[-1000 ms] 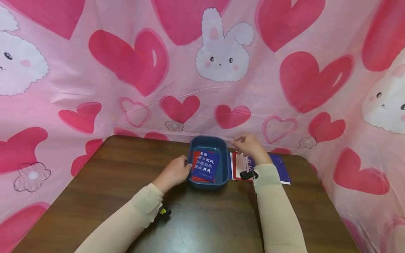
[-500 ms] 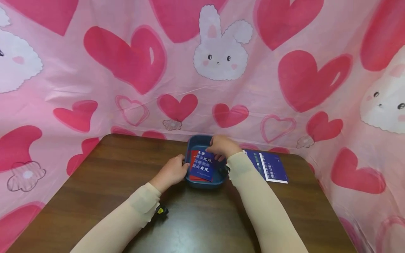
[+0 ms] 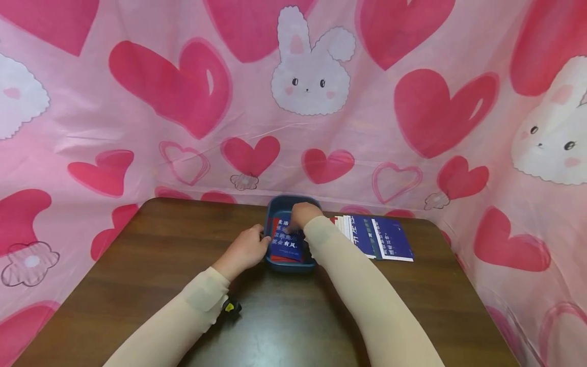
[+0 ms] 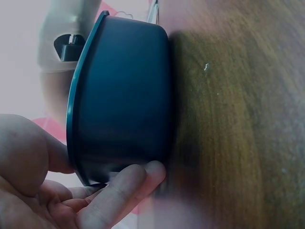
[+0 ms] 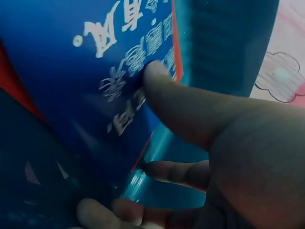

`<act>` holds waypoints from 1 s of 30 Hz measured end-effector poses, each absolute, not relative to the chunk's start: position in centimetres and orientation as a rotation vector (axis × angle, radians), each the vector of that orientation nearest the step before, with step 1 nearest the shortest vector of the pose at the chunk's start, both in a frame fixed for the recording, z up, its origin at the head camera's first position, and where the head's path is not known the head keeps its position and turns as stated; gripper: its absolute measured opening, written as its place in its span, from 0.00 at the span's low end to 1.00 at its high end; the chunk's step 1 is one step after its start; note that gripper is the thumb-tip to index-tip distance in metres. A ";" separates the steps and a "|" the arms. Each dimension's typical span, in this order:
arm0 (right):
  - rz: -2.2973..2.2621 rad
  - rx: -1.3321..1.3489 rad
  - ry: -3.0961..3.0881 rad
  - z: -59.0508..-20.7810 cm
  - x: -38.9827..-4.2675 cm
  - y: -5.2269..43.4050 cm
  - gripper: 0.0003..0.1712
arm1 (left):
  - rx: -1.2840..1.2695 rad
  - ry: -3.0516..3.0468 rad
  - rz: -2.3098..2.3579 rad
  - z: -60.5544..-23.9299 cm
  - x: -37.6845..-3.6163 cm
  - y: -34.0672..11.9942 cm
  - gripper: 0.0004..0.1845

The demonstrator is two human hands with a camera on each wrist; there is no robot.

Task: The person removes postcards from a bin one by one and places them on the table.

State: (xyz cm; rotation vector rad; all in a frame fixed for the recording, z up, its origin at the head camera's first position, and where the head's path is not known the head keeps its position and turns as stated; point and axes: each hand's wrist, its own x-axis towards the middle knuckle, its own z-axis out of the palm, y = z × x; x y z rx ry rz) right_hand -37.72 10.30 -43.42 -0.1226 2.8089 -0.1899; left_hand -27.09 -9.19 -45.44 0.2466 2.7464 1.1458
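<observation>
Two hands work the blue tub [image 3: 275,206]: left hand [image 3: 245,250] grips its rim, right hand [image 3: 302,214] fingertips press a blue card [image 3: 288,243] inside, which next needs seating flat.

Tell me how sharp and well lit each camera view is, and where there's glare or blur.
Head view: evenly lit and sharp, a soft sheen on the table, edges bent by the wide lens. Left wrist view: the dark tub is fairly clear, the left hand and far background washed out and soft. Right wrist view: very close, the right hand blurred, the blue card print readable but soft.
</observation>
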 end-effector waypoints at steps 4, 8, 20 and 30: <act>-0.192 -0.122 2.829 -43.2 -37.0 9.6 0.49 | 0.266 2.770 1.142 -45.5 -27.2 -9.2 0.21; -0.228 -0.157 2.810 -43.2 -37.2 9.3 0.46 | 0.276 2.775 1.139 -45.5 -27.2 -9.2 0.21; -0.370 -0.123 2.695 -45.1 -39.9 10.5 0.42 | 0.273 2.767 1.127 -45.6 -27.2 -9.2 0.21; -0.485 -0.236 2.888 -46.8 -42.3 13.0 0.43 | 0.269 2.792 1.106 -45.8 -27.3 -9.2 0.22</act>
